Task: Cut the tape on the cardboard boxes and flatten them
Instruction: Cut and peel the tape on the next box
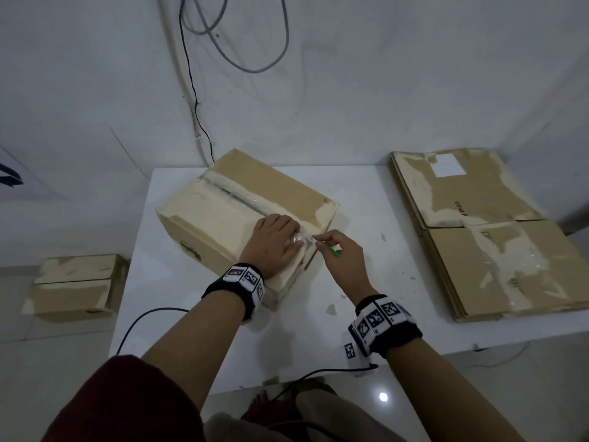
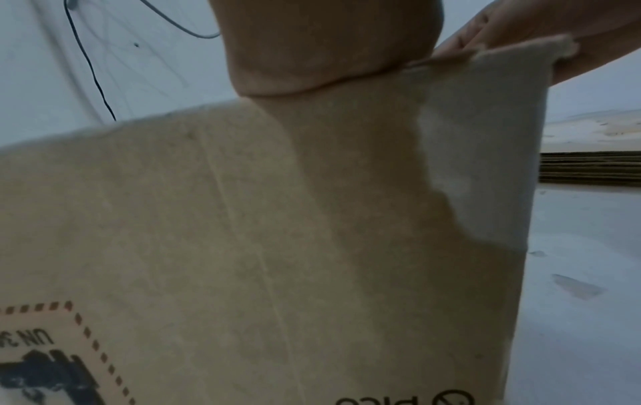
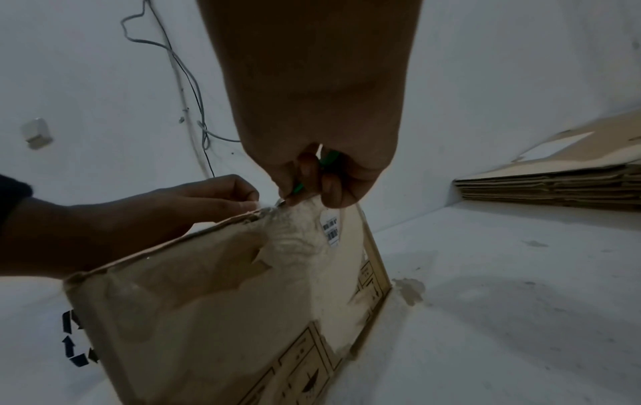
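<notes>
A tan cardboard box [image 1: 223,212] sits on the white table [image 1: 382,282], with a clear tape seam [image 1: 236,193] running down its top. My left hand [image 1: 298,240] lies on the box's near end, its curled fingertips pinching a crumpled bit of loose tape [image 1: 301,242] at the edge. Right beside it, my right hand [image 1: 318,240] grips a green-handled cutter [image 1: 334,252], its tip at the same tape end. The right wrist view shows the cutter [image 3: 329,159] in my curled fingers and my left hand [image 3: 255,201] at the box's [image 3: 225,301] top edge. The left wrist view is mostly box wall [image 2: 243,246].
A stack of flattened boxes [image 1: 478,234] lies at the table's right end. A smaller taped box [image 1: 76,288] stands on the floor to the left. Cables [image 1: 197,106] hang down the wall behind. Small cardboard scraps [image 1: 331,309] dot the table near my right wrist.
</notes>
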Available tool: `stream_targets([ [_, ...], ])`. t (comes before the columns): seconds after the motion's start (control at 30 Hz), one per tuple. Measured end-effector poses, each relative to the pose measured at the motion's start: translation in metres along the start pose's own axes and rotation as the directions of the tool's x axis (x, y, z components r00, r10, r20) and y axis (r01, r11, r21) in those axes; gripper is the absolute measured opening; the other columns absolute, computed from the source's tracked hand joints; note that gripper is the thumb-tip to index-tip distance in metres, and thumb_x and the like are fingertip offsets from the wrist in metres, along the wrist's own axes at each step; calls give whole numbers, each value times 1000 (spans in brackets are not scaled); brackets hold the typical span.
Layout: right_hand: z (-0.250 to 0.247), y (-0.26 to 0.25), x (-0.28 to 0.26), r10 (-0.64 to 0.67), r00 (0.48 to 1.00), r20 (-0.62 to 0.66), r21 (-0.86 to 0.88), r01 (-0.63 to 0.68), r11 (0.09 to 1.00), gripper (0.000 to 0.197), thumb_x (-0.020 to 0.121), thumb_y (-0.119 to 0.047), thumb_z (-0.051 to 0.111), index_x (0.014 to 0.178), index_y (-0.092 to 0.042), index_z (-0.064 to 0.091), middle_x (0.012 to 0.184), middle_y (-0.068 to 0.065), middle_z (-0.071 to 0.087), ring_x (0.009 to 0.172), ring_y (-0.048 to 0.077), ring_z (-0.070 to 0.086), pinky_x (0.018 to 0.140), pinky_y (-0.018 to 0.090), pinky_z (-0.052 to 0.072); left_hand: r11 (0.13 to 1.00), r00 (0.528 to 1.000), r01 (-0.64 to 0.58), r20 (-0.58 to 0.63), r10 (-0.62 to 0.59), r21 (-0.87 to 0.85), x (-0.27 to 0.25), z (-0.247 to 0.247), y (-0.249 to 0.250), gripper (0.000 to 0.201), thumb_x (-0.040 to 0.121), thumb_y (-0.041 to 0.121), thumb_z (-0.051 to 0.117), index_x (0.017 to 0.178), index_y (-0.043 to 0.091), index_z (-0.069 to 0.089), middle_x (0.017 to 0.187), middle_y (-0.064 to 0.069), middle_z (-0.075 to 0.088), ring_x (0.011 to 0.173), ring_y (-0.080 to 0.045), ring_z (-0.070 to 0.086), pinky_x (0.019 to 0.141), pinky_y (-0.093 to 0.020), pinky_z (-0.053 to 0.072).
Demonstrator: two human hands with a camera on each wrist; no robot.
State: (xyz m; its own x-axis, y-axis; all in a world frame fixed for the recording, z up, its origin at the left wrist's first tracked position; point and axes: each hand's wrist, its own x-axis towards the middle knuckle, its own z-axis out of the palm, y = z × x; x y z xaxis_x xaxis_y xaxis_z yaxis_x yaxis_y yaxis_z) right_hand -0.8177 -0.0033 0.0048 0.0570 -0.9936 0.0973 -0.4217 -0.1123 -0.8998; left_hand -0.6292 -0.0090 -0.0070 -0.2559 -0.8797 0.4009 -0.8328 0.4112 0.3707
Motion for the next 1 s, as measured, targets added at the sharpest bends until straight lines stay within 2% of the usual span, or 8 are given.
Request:
stream_targets([
  [0.17,0,3,-3,-20,1000,-5,8,20,1000,9,90,-12,68,88,-20,71,85,-14,68,83,1,62,69,12,46,1000,1000,5,-4,-5,1,0,-1,2,27,89,41,45,97,18,57,94,4,55,96,-20,49,83,-33,33],
  [0.37,0,4,6,-117,993,-13,-181,113,977,5,91,-21,68,90,-26,69,89,-13,66,87,1,60,73,15,46,1000,1000,-3,-10,3,0,0,-1,1,28,88,39,46,97,16,58,93,3,56,95,-21,49,83,-31,31],
  [0.53,-7,-4,6,-196,980,-42,-177,186,966,8,94,-22,65,96,-28,70,94,-15,66,91,1,60,74,11,45,1000,1000,9,5,-9,-14,1,0,-1,31,88,41,45,100,17,61,95,4,58,97,-20,48,84,-33,33],
  [0.67,0,-12,15,-112,991,72,-221,125,967,12,92,-19,63,93,-28,71,93,-14,67,92,3,60,76,22,49,1000,1000,2,0,-2,-3,1,1,0,31,90,41,44,100,18,62,97,4,60,98,-20,49,84,-33,33],
  [0.77,1,-16,19,-102,985,138,-324,142,935,12,92,-18,63,94,-26,71,96,-12,69,93,7,62,77,28,51,1000,1000,10,9,-10,-7,1,-1,1,32,90,42,42,100,19,62,98,4,59,99,-20,49,85,-33,34],
  [0.87,-7,-15,21,-43,988,149,-281,84,956,9,90,-17,66,88,-24,71,85,-15,66,89,8,61,74,26,48,1000,1000,14,10,-14,1,1,0,2,30,90,40,43,99,18,61,97,4,59,98,-21,50,84,-34,35],
  [0.93,-9,-11,18,6,993,117,-210,19,978,10,88,-14,68,84,-23,71,78,-16,63,82,6,59,70,23,42,1000,1000,11,-7,-11,5,1,1,2,27,90,39,45,97,18,61,96,4,59,97,-21,50,84,-34,34],
  [1.0,-3,-7,12,34,998,59,-149,-25,988,9,88,-13,68,85,-20,72,78,-16,63,79,2,59,69,20,42,1000,1000,10,-19,-10,3,1,1,1,26,89,38,46,97,18,61,95,5,59,96,-21,49,84,-33,32],
])
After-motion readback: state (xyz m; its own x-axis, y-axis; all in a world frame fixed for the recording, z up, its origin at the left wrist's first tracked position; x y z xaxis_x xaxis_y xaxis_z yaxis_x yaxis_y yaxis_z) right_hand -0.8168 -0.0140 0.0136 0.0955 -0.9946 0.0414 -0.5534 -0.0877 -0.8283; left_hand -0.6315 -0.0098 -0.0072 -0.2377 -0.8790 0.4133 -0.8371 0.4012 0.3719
